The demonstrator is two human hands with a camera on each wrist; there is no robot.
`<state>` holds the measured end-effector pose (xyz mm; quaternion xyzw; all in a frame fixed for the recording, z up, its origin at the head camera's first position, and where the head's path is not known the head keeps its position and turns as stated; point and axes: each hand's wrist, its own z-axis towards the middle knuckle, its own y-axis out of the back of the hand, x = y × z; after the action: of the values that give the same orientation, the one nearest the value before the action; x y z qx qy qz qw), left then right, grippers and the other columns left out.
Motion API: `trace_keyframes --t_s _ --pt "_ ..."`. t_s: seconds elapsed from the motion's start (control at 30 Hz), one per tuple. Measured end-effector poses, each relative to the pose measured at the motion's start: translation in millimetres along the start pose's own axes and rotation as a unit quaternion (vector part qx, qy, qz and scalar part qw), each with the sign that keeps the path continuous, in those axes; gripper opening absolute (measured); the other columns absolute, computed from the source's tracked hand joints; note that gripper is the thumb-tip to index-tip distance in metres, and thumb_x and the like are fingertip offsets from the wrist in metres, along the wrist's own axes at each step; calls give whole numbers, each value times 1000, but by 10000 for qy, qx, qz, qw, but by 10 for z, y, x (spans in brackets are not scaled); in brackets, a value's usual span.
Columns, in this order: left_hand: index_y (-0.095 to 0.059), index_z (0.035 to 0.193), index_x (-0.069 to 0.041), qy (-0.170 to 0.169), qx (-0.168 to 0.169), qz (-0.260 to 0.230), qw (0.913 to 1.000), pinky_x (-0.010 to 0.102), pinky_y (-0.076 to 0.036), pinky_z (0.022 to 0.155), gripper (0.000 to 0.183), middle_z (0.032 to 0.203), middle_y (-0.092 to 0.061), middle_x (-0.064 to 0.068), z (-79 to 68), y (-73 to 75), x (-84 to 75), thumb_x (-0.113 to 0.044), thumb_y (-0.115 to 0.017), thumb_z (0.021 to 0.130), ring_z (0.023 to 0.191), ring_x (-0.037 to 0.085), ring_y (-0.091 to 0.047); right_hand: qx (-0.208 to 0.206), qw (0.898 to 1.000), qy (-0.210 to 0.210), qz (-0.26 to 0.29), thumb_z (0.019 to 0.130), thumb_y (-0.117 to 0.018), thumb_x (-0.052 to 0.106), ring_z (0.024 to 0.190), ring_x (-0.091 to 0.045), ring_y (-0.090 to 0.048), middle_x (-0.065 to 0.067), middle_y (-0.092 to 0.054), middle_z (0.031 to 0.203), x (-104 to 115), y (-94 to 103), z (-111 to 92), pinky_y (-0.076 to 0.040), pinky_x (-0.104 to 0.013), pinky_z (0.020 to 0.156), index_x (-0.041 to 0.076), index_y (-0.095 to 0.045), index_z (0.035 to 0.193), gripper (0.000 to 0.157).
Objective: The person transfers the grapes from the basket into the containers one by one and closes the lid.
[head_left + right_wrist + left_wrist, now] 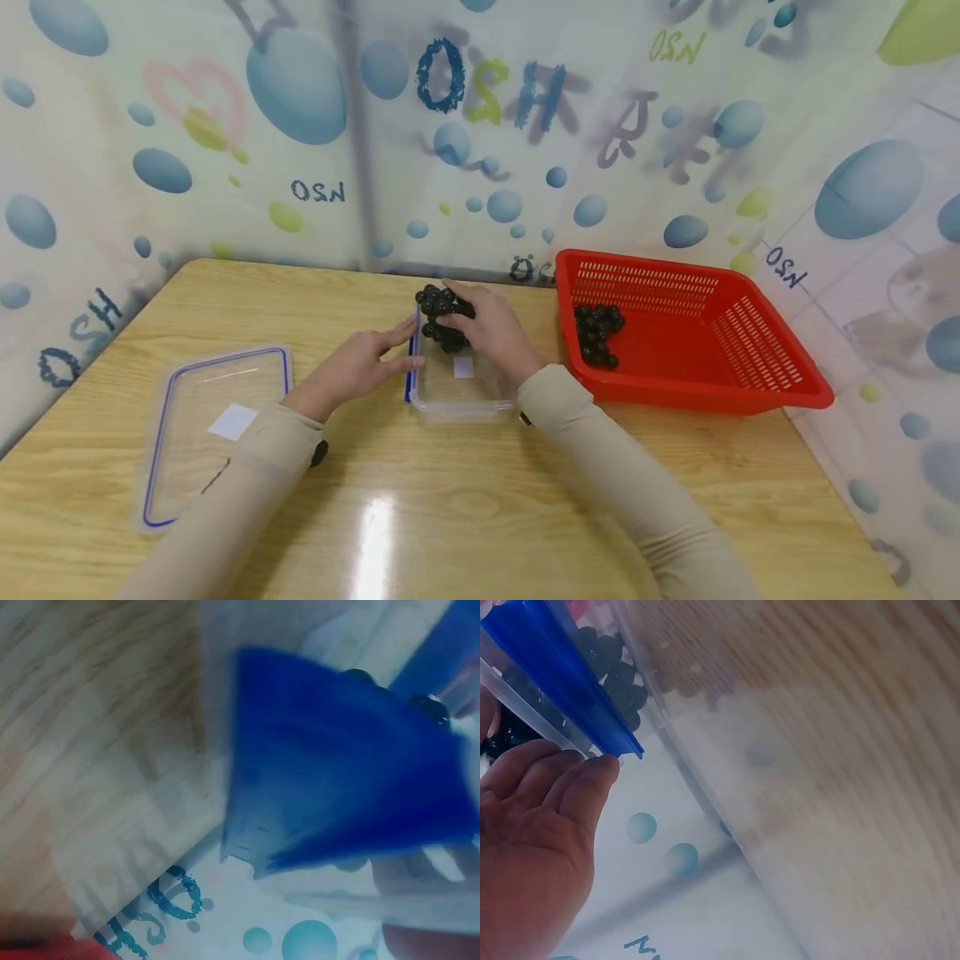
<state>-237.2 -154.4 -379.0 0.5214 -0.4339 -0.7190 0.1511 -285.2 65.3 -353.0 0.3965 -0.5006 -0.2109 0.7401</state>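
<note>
A clear plastic container with blue side latches stands near the table's middle. My right hand grips a bunch of black grapes in the far part of it, thumb and fingers around the bunch. At the container's left side is my left hand, fingers extended and fingertips at the rim, beside the blue latch. Dark grapes show through the clear wall in the left wrist view. The right wrist view is mostly filled by the other blue latch, which hides most of the right hand.
A clear lid with a blue seal and a white label lies on the left of the wooden table, partly under the left sleeve. On the right, a red basket holds another bunch of black grapes. A printed curtain hangs behind.
</note>
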Motion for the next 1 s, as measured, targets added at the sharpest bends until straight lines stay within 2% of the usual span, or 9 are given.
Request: trace_keyframes --t_s 0.1,0.17,0.3,0.5,0.67,0.83,1.0 --pt "-32 151 -4 -38 -11 34 10000 53 -36 107 71 155 -28 12 7 -6 -10 -43 -57 99 131 38 -42 271 9982 380 -389 96 -63 36 127 -25 -50 -8 -55 140 -24 -8 -44 -39 -39 107 22 -41 151 61" --pt "-32 151 -4 -50 -26 32 10000 53 -36 107 71 155 -28 12 13 -2 -24 -43 -58 98 132 38 -41 406 9956 528 -652 97 -60 39 128 -28 -48 -11 -53 141 -30 5 -79 -38 -42 107 24 -40 152 60" --pt "-32 151 -4 -110 -51 33 9999 53 -35 108 70 155 -29 14 26 16 -49 -41 -59 98 132 38 -41 607 9918 571 -967 98 -54 46 132 -30 -42 -13 -49 143 -41 52 -140 -36 -47 108 29 -37 153 60" --pt "-29 153 -5 47 45 -8 10000 54 -35 107 71 157 -26 13 27 37 -71 -42 -57 99 132 39 -41 808 9906 524 -974 99 -42 57 136 -28 -37 -10 -40 150 -35 86 -171 -28 -53 112 33 -34 153 60" --pt "-30 153 -7 200 94 2 9998 54 -38 105 71 156 -27 12 5 37 -62 -45 -57 99 130 39 -43 962 9863 545 -1223 93 -53 60 137 -29 -36 -12 -37 152 18 52 -151 -25 -59 111 31 -39 152 67" --pt "-31 153 -8 269 133 45 9995 53 -34 108 71 156 -27 10 -6 35 -47 -46 -56 99 133 38 -39 1130 9785 694 -1579 95 -62 45 142 -40 -24 -15 -35 154 50 -6 -155 -27 -56 112 27 -39 152 64" --pt "-30 153 -8 288 199 5 9994 54 -34 108 71 157 -25 11 -5 23 -58 -46 -56 99 133 39 -39 1088 9716 609 -2011 95 -66 37 144 -44 -16 -13 -29 157 14 -100 -170 -17 -59 114 31 -33 155 69"
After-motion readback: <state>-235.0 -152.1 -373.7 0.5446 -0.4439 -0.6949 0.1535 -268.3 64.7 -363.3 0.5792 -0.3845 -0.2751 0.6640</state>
